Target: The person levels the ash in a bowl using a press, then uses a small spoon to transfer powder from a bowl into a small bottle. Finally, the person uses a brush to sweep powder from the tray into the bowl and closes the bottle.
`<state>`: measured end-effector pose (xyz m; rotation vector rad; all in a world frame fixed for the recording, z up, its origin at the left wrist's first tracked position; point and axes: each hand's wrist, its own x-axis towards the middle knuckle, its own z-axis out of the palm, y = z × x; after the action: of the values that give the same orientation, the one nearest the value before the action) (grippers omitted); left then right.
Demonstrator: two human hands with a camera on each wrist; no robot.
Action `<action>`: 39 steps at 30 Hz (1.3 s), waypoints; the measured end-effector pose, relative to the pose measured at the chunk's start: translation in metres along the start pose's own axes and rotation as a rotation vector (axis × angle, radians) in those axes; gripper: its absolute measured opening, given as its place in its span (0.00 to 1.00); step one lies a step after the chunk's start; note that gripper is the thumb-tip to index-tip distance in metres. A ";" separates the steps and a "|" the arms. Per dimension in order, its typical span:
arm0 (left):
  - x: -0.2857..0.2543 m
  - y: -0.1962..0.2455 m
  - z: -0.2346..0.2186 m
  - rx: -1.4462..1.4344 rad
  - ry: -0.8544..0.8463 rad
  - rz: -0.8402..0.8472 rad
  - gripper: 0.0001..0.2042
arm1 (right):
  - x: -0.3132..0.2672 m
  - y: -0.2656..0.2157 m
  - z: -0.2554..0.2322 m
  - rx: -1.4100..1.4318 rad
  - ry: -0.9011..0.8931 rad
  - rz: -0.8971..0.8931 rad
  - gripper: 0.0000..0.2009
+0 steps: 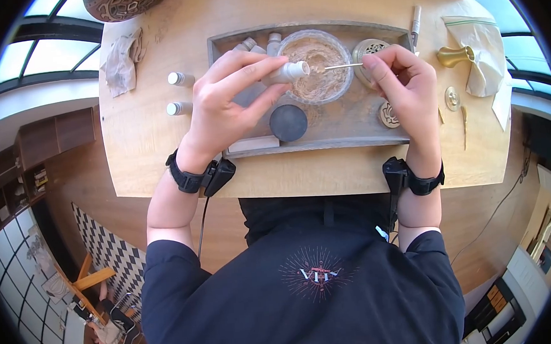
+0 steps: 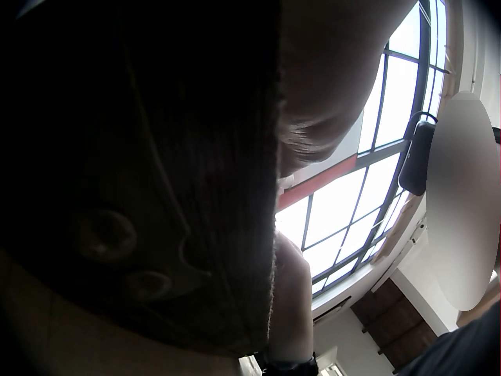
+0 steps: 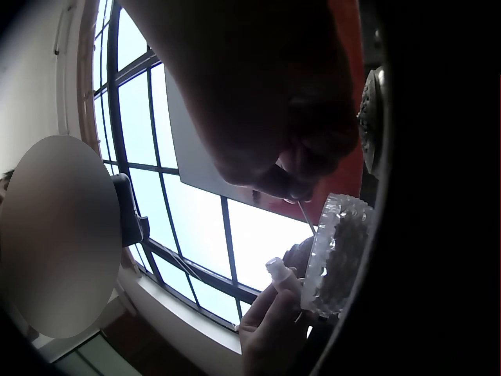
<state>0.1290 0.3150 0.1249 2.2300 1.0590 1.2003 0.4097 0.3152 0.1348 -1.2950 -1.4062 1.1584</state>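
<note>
Wooden tabletop (image 1: pixel 160 147) fills the head view, with tall windows behind it and a checked floor below; on it sits a long grey tray (image 1: pixel 324 134) holding a glass bowl (image 1: pixel 315 67) of pale brown powder, a dark round lid (image 1: pixel 288 122), a pierced brass disc (image 1: pixel 369 48) and a few small bottles lying at its far left corner — two more capped bottles (image 1: pixel 180 93) lie outside the tray to the left, near a crumpled cloth (image 1: pixel 122 60); a brass bell-shaped piece (image 1: pixel 454 56), small brass parts and a plastic bag (image 1: pixel 481 43) lie to the right

The left hand (image 1: pixel 227 102) has its fingers curled round a small white bottle (image 1: pixel 287 72), held on its side with the open mouth over the bowl's near-left rim; the right hand (image 1: pixel 405 82) pinches a thin stick (image 1: pixel 343 66) between thumb and fingertips, its tip pointing at the bottle's mouth, just beside it; the right wrist view shows the same from below — bottle (image 3: pixel 280 272), cut-glass bowl (image 3: pixel 337 251) and stick, dim against the window light; the left wrist view is too dark to add anything

As a judgement: the work looks to be in mid-course; the bottle is uncapped and in hand over the powder, the stick is at its mouth, yet how much powder is in it cannot be told; the capped bottles by the tray may already be filled, those in the tray corner perhaps still wait
</note>
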 end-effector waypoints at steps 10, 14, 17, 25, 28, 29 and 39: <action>-0.001 0.000 0.002 0.003 0.002 0.002 0.20 | -0.007 -0.016 0.006 0.109 0.000 -0.030 0.06; -0.001 0.000 0.002 0.011 -0.006 0.001 0.20 | 0.000 -0.005 0.013 -0.241 0.015 -0.583 0.04; 0.000 0.001 0.000 0.015 0.004 -0.004 0.20 | 0.002 -0.002 0.013 -0.185 0.111 -0.684 0.02; 0.000 0.001 0.000 0.013 0.021 -0.007 0.19 | -0.001 -0.002 0.010 -0.351 0.015 -0.324 0.04; 0.000 0.000 0.000 0.012 0.022 -0.006 0.19 | -0.002 -0.006 0.013 -0.377 -0.065 -0.306 0.06; 0.000 0.000 0.000 0.012 0.023 -0.005 0.19 | -0.003 -0.007 0.013 -0.379 -0.076 -0.295 0.06; 0.000 0.001 -0.001 0.016 0.021 -0.006 0.19 | -0.002 0.005 0.008 -0.119 -0.041 -0.066 0.08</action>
<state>0.1289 0.3148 0.1256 2.2295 1.0859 1.2201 0.4026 0.3125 0.1282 -1.3032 -1.5566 1.0762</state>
